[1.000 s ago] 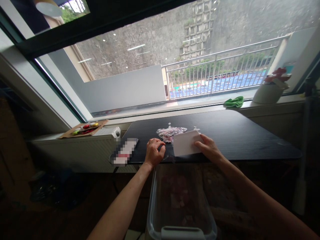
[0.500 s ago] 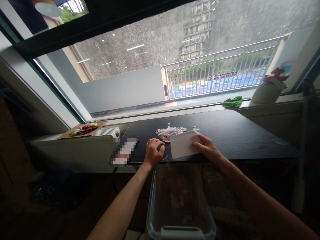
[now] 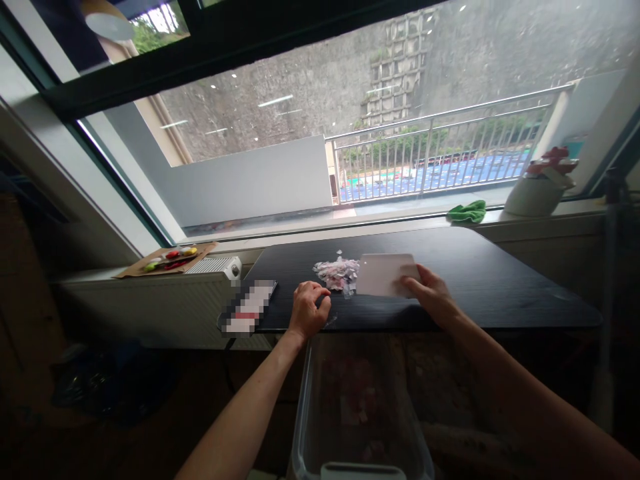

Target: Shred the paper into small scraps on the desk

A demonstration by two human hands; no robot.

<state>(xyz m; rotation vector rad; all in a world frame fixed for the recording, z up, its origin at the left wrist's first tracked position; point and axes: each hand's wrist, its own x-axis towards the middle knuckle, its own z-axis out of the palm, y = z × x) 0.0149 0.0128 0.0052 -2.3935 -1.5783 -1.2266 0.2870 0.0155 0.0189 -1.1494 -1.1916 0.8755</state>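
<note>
A flat white rectangular scraper (image 3: pixel 383 275) with a small hole in one corner is held in my right hand (image 3: pixel 431 293), thumb on its near face and fingers behind. Its left edge is at the right side of a heap of small pale pink and white paper scraps (image 3: pixel 336 273) on the black table (image 3: pixel 460 287). My left hand (image 3: pixel 309 308) is at the table's front edge, just left of and nearer than the heap. Its fingers are loosely bent, with a gap to the thumb and nothing visible between them.
A clear plastic bin (image 3: pixel 301 413) with scraps inside stands below the table's front edge. A phone with a blurred screen (image 3: pixel 253 303) lies at the table's left end. A radiator (image 3: pixel 165 307), a green cloth (image 3: pixel 467 212) and a spray bottle (image 3: pixel 535 190) are along the window.
My right hand has moved right and slightly away with the scraper, which now sits more level. More of the heap shows, drawn together on its right side. My left hand has barely moved.
</note>
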